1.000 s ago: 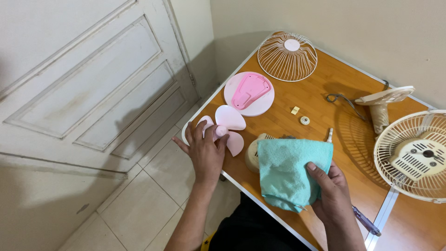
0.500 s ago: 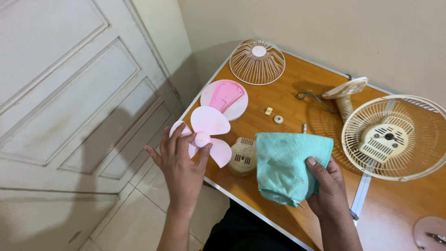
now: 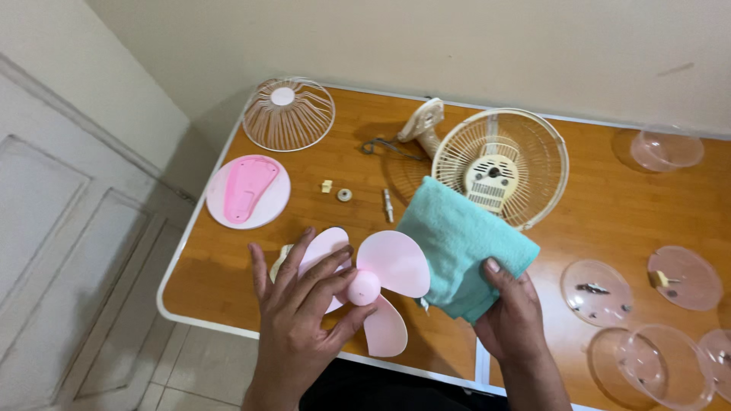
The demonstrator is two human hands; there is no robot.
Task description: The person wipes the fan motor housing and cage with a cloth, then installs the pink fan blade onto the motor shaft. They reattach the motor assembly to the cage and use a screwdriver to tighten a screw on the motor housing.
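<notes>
The left hand [image 3: 304, 304] is holding the pink three-bladed fan propeller [image 3: 373, 285] above the near edge of the counter [image 3: 228, 266], its grip wrapping behind the blades with fingers spread and the thumb pressing by the hub. A second ago the propeller was hanging off the counter's left edge over the floor tiles; now it is sitting over the wood, almost touching the teal cloth [image 3: 457, 243]. That is putting blade and cloth together, so wiping looks ready to begin. The right hand [image 3: 514, 320] is pinching the folded cloth, thumb on top.

Farther out, one pink round base plate [image 3: 247, 190] is lying near the left edge, one wire front grille [image 3: 288, 114] is resting at the far left corner, and one cream rear grille with its motor housing [image 3: 499, 164] is standing mid-counter. Three small loose fittings [image 3: 345, 195] are lying between them. At least five clear plastic lids [image 3: 596, 293] are spreading along the right side, some holding screws.
</notes>
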